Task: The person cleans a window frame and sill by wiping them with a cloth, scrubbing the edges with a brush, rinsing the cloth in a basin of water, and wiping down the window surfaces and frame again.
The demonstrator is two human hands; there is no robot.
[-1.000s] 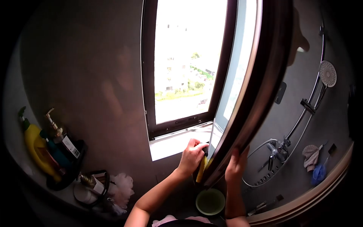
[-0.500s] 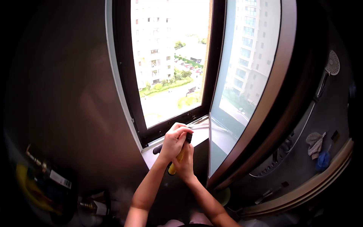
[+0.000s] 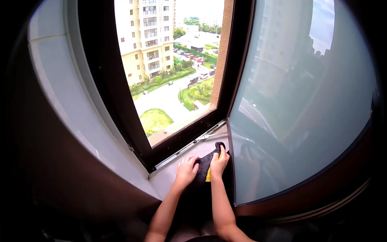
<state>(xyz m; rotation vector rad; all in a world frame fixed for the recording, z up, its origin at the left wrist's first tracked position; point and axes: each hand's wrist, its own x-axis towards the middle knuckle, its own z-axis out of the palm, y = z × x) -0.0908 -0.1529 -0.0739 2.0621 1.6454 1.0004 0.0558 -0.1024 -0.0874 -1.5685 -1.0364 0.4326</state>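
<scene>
A black-and-yellow cloth (image 3: 204,165) stretches between my two hands over the windowsill (image 3: 165,176). Its dark face looks textured, and a yellow strip shows near the lower right. My left hand (image 3: 186,172) has its fingertips closed on the cloth's left edge. Gripping the right part is my right hand (image 3: 219,163), thumb upward, with a dark folded end sticking out above it. Just beyond the hands, a metal stay arm (image 3: 206,136) runs along the bottom track of the window frame (image 3: 189,134).
On the right, the swung-in glass sash (image 3: 290,133) reflects my arm and the buildings. White wall tiles (image 3: 60,72) line the left side. Outside the window opening stand a tall building (image 3: 149,36), lawns and parked cars.
My hands have moved apart from one another, and the bunched cloth is now spread between them. My view has shifted closer to the window, with the sash filling more of the right.
</scene>
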